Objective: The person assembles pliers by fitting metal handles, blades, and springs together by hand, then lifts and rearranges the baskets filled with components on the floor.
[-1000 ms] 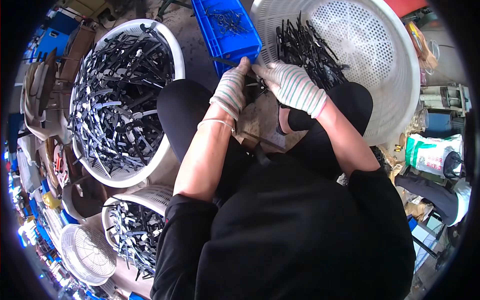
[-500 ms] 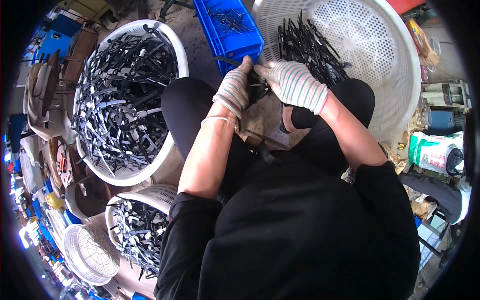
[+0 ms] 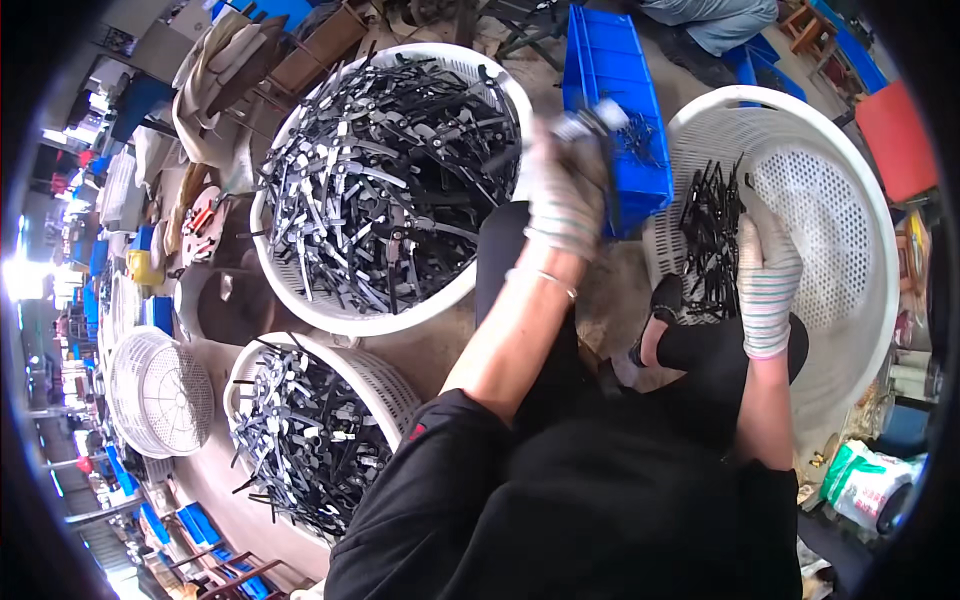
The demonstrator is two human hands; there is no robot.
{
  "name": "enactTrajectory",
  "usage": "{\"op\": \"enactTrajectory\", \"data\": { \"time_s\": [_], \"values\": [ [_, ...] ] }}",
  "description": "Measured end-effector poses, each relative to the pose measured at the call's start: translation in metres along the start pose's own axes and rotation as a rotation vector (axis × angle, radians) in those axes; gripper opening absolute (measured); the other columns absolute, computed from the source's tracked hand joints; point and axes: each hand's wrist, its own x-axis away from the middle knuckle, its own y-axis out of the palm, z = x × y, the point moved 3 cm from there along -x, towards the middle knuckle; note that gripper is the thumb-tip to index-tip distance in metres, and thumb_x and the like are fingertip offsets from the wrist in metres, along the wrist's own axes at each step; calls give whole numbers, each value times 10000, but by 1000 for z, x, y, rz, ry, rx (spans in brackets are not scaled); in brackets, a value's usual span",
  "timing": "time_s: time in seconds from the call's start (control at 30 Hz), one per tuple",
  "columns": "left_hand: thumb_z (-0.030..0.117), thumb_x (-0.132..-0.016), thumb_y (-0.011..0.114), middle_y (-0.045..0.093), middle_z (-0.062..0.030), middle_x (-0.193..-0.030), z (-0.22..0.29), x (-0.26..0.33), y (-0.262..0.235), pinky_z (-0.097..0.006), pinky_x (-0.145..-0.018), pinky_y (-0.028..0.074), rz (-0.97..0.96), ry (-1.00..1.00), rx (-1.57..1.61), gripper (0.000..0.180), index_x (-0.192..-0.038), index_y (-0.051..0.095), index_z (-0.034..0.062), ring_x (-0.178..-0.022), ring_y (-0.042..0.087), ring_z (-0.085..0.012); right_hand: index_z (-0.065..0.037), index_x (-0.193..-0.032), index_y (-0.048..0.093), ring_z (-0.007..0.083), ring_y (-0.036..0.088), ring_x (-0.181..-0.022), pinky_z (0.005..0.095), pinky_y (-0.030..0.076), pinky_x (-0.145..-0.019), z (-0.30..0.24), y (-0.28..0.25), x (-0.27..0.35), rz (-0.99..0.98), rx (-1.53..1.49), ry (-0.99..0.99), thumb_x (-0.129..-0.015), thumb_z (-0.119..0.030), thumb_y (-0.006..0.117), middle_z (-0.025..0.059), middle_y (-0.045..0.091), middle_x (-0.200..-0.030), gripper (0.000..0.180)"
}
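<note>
My left hand (image 3: 566, 188), in a pale knit glove, is raised over the blue plastic crate (image 3: 612, 88) and grips a small dark metal part (image 3: 598, 128); the part is motion-blurred. My right hand (image 3: 768, 272), in a striped knit glove, rests inside the tilted white perforated basket (image 3: 850, 260), fingers on the pile of black metal parts (image 3: 710, 235) lying there. Whether it grips any of them cannot be made out. A large white basket (image 3: 390, 190) heaped with black and silver metal parts stands to the left of my left hand.
A second white basket of the same parts (image 3: 310, 430) stands at lower left, with an upturned white basket (image 3: 160, 392) beside it. Another person's legs (image 3: 715, 20) are at the top. A red stool (image 3: 895, 135), blue crates and a green-white bag (image 3: 860, 480) surround me.
My hands, held together over the crate's edge, have separated. The left has lifted a part toward the blue crate; the right has moved right into the white basket onto the black parts.
</note>
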Motion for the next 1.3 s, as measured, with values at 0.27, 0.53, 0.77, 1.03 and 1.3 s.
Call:
{"op": "enactTrajectory", "data": {
  "time_s": [0.27, 0.53, 0.77, 1.03, 1.3],
  "values": [
    [383, -896, 594, 382, -133, -1415, 1, 10, -27, -435, -1046, 290, 211, -79, -379, 617, -1381, 360, 82, -1203, 435, -315, -7, -1138, 626, 167, 554, -707, 301, 463, -671, 4, -14, 2, -23, -147, 253, -902, -43, 514, 103, 617, -881, 264],
    [297, -916, 512, 573, -108, -1101, -47, 5, -9, -378, -942, 396, -106, -375, -485, 233, -1074, 555, 130, -1140, 480, -227, -20, -1101, 647, 116, 595, -824, 234, 468, -727, 102, -47, 19, -2, -156, 565, -920, -154, 539, 49, 663, -947, 250],
    [262, -948, 519, 516, -151, -1263, -69, -9, -45, -475, -1036, 364, 20, -463, -508, 384, -1249, 484, 26, -1178, 480, -322, -46, -867, 669, 147, 532, -501, 293, 425, -500, 359, 19, 193, -62, -272, 1369, -796, -178, 584, 46, 583, -618, 172],
    [301, -904, 593, 639, -130, -1034, -85, -2, -25, -385, -869, 473, -29, -454, -869, 360, -1156, 571, 44, -947, 617, -257, -38, -1020, 658, 357, 603, -1016, 421, 473, -866, 407, 144, 188, -543, 310, 1278, -811, -384, 577, 216, 641, -1047, 412],
    [265, -925, 554, 637, -143, -1059, -108, 4, -13, -368, -872, 498, -108, -475, -1169, 360, -1192, 547, 24, -968, 630, -249, -70, -884, 717, 341, 660, -908, 432, 534, -766, 451, 148, 166, -678, 496, 1058, -789, -191, 535, 173, 680, -956, 238]
  ]
}}
